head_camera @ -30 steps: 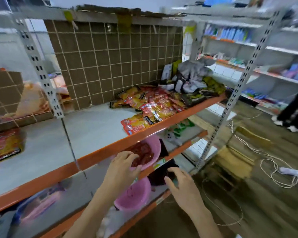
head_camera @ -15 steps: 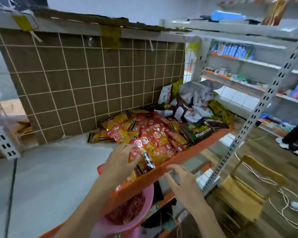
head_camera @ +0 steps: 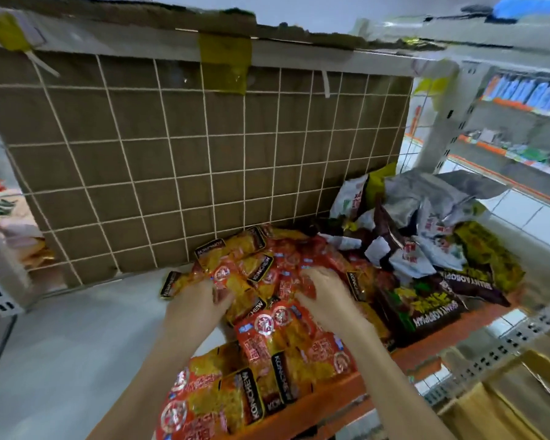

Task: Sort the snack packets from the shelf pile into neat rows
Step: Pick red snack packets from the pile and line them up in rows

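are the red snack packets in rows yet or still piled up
Still piled. The red and yellow snack packets overlap at mixed angles on the shelf, with both hands in the heap.

I see red-yellow packets (head_camera: 267, 341) heaped loose and overlapping under and around my hands, some at the shelf (head_camera: 61, 344) front edge. Just right of my right hand, dark purple-green packets (head_camera: 426, 306); beyond them, crumpled grey-white ones (head_camera: 426, 204).

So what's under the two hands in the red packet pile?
Both the left hand and right hand rest on red-and-yellow packets, which overlap across the white shelf. What lies beneath the packets is covered, and the fingers are too blurred to judge grip.
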`<act>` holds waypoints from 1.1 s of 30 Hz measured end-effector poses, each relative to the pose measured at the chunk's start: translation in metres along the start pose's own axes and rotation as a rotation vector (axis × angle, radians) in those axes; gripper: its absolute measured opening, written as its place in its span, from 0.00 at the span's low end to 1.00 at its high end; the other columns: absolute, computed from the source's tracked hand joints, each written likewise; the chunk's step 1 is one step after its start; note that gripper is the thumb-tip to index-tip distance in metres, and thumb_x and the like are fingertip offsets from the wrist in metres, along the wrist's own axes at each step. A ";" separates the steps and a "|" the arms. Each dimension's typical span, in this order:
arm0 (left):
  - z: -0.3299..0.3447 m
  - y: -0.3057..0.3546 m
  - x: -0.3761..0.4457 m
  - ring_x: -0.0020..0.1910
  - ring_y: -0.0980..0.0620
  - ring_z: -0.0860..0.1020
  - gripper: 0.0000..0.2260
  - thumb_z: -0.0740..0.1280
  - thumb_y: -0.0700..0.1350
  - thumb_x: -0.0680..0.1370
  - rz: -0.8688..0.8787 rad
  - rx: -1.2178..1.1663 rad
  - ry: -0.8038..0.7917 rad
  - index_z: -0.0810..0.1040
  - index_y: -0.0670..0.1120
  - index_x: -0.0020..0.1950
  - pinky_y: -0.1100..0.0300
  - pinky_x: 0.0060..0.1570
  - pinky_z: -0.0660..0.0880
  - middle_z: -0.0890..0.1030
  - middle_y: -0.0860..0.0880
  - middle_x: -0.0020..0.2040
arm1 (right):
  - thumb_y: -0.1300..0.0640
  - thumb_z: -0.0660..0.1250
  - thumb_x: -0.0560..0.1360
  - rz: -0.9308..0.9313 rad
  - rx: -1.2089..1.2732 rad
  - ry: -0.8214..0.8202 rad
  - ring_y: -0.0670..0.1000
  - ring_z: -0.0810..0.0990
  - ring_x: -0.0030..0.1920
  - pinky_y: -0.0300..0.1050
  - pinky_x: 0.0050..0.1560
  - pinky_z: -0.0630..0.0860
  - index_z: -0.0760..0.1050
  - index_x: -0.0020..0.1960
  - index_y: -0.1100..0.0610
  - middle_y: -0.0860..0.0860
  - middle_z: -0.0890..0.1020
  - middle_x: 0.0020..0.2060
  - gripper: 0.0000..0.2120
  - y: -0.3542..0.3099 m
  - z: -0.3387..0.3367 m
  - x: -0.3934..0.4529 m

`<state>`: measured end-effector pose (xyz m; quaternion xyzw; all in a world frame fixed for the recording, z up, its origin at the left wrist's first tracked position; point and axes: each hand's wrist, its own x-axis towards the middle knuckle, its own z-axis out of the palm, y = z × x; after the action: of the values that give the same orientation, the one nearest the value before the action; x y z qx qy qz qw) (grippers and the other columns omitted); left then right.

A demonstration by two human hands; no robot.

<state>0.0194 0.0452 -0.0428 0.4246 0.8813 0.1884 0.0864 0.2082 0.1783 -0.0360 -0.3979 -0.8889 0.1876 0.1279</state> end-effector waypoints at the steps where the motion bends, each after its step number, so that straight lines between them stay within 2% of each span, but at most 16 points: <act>1: 0.002 0.003 0.002 0.37 0.52 0.76 0.20 0.61 0.63 0.76 -0.017 0.017 0.008 0.73 0.45 0.44 0.56 0.35 0.71 0.76 0.50 0.38 | 0.48 0.67 0.76 -0.018 -0.066 -0.048 0.52 0.66 0.69 0.43 0.68 0.63 0.67 0.70 0.55 0.51 0.70 0.68 0.26 0.002 0.001 0.010; 3: 0.005 0.007 0.006 0.42 0.51 0.75 0.25 0.61 0.66 0.74 -0.077 0.035 -0.012 0.71 0.43 0.52 0.57 0.38 0.71 0.75 0.50 0.44 | 0.40 0.67 0.73 -0.045 -0.188 -0.148 0.53 0.61 0.72 0.50 0.71 0.60 0.61 0.74 0.54 0.51 0.65 0.71 0.35 0.007 0.000 0.028; 5: 0.011 0.008 0.012 0.51 0.48 0.75 0.33 0.63 0.68 0.71 -0.145 0.023 -0.023 0.68 0.42 0.61 0.58 0.45 0.71 0.75 0.46 0.53 | 0.35 0.69 0.68 -0.054 -0.236 -0.221 0.53 0.59 0.72 0.52 0.72 0.59 0.58 0.74 0.53 0.51 0.62 0.72 0.43 0.010 -0.002 0.042; 7: 0.015 0.010 0.016 0.58 0.47 0.74 0.39 0.64 0.70 0.68 -0.194 0.011 -0.015 0.65 0.41 0.66 0.56 0.52 0.72 0.74 0.45 0.59 | 0.33 0.71 0.64 -0.070 -0.257 -0.265 0.54 0.61 0.71 0.52 0.71 0.61 0.58 0.73 0.54 0.52 0.64 0.70 0.46 0.011 -0.003 0.055; 9: 0.017 0.014 0.017 0.59 0.47 0.73 0.41 0.65 0.69 0.67 -0.226 0.021 -0.007 0.63 0.41 0.68 0.56 0.54 0.72 0.73 0.44 0.61 | 0.34 0.74 0.61 -0.077 -0.248 -0.278 0.54 0.64 0.68 0.51 0.69 0.64 0.60 0.70 0.55 0.52 0.66 0.67 0.47 0.012 -0.002 0.066; 14: 0.026 0.028 0.016 0.60 0.46 0.74 0.37 0.71 0.61 0.69 -0.196 -0.124 0.074 0.61 0.42 0.69 0.57 0.54 0.71 0.72 0.44 0.62 | 0.38 0.76 0.61 -0.087 -0.102 -0.271 0.55 0.72 0.61 0.49 0.62 0.70 0.64 0.64 0.55 0.54 0.74 0.61 0.40 0.015 -0.001 0.083; 18: 0.030 0.040 0.016 0.56 0.48 0.77 0.36 0.76 0.52 0.68 -0.165 -0.320 0.156 0.62 0.43 0.68 0.61 0.51 0.72 0.77 0.46 0.58 | 0.40 0.77 0.62 -0.044 -0.026 -0.285 0.55 0.75 0.59 0.49 0.59 0.73 0.64 0.64 0.54 0.54 0.75 0.60 0.38 0.016 -0.004 0.087; 21: 0.026 0.050 0.014 0.52 0.54 0.76 0.36 0.76 0.45 0.68 -0.210 -0.473 0.171 0.62 0.42 0.70 0.69 0.47 0.68 0.77 0.48 0.57 | 0.45 0.77 0.64 -0.035 0.038 -0.209 0.54 0.75 0.60 0.48 0.58 0.73 0.62 0.66 0.53 0.53 0.74 0.62 0.37 0.014 -0.007 0.086; 23: 0.023 0.053 0.011 0.50 0.57 0.72 0.33 0.75 0.41 0.70 -0.249 -0.595 0.181 0.63 0.41 0.70 0.76 0.41 0.65 0.74 0.52 0.53 | 0.49 0.77 0.67 -0.068 0.083 -0.136 0.54 0.73 0.62 0.46 0.59 0.71 0.61 0.67 0.52 0.53 0.72 0.64 0.36 0.013 -0.009 0.081; 24: 0.023 0.053 0.010 0.50 0.56 0.73 0.30 0.75 0.40 0.70 -0.261 -0.634 0.184 0.65 0.40 0.68 0.77 0.39 0.65 0.73 0.53 0.51 | 0.52 0.77 0.67 -0.087 0.127 -0.108 0.54 0.72 0.63 0.44 0.59 0.70 0.61 0.68 0.53 0.53 0.71 0.65 0.36 0.012 -0.010 0.079; 26: 0.023 0.053 0.010 0.51 0.54 0.75 0.26 0.74 0.41 0.71 -0.280 -0.697 0.170 0.68 0.41 0.66 0.72 0.44 0.68 0.73 0.55 0.48 | 0.56 0.77 0.67 -0.103 0.253 -0.078 0.52 0.71 0.64 0.39 0.57 0.68 0.62 0.68 0.53 0.52 0.71 0.65 0.35 0.012 -0.011 0.075; 28: 0.023 0.052 0.009 0.54 0.55 0.73 0.24 0.73 0.42 0.72 -0.285 -0.750 0.156 0.68 0.44 0.65 0.65 0.51 0.68 0.72 0.55 0.51 | 0.60 0.77 0.67 -0.080 0.373 -0.064 0.49 0.72 0.62 0.37 0.55 0.68 0.62 0.67 0.53 0.51 0.72 0.63 0.35 0.010 -0.011 0.072; 31: 0.024 0.052 0.009 0.60 0.54 0.72 0.21 0.71 0.44 0.74 -0.275 -0.769 0.128 0.69 0.44 0.64 0.63 0.53 0.67 0.72 0.54 0.54 | 0.62 0.75 0.68 0.020 0.495 -0.073 0.44 0.71 0.53 0.35 0.50 0.70 0.66 0.66 0.53 0.50 0.74 0.58 0.30 0.007 -0.015 0.069; 33: 0.026 0.051 0.009 0.59 0.55 0.71 0.20 0.70 0.45 0.75 -0.280 -0.784 0.113 0.69 0.45 0.64 0.62 0.53 0.67 0.72 0.54 0.55 | 0.60 0.75 0.69 0.039 0.458 -0.109 0.44 0.72 0.50 0.38 0.50 0.72 0.70 0.65 0.55 0.48 0.76 0.54 0.26 0.006 -0.017 0.068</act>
<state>0.0578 0.0879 -0.0457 0.2249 0.7954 0.5189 0.2178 0.1740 0.2373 -0.0183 -0.3650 -0.8208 0.4079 0.1632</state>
